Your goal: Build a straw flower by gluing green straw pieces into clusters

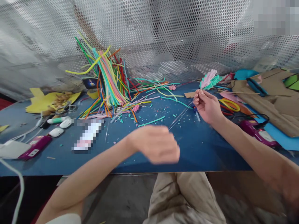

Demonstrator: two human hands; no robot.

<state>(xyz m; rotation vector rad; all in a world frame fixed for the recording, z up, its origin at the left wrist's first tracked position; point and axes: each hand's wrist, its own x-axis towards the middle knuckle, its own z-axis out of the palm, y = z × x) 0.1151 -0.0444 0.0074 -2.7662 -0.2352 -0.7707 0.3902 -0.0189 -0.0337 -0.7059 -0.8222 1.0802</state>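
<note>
My right hand [207, 107] pinches the base of a fluffy pink and teal flower-like piece [210, 79], held upright above the table's right part. Thin, shiny strands of clear thread [181, 116] run slantwise from those fingertips down to my left hand [157, 144]. That hand is curled closed over the front of the table, slightly blurred, and the thread reaches its knuckles; its grip on the strands is partly hidden. Small teal and pink clippings [128, 119] lie scattered beyond it, near a teal pipe cleaner [151, 121].
A large bundle of coloured pipe cleaners [109, 77] stands at the back left against a perforated metal panel [140, 37]. Cables, a purple device [35, 146] and a pixelated item [88, 135] lie left. Cardboard [275, 99], yellow rings [230, 105] and another purple device [259, 132] sit right.
</note>
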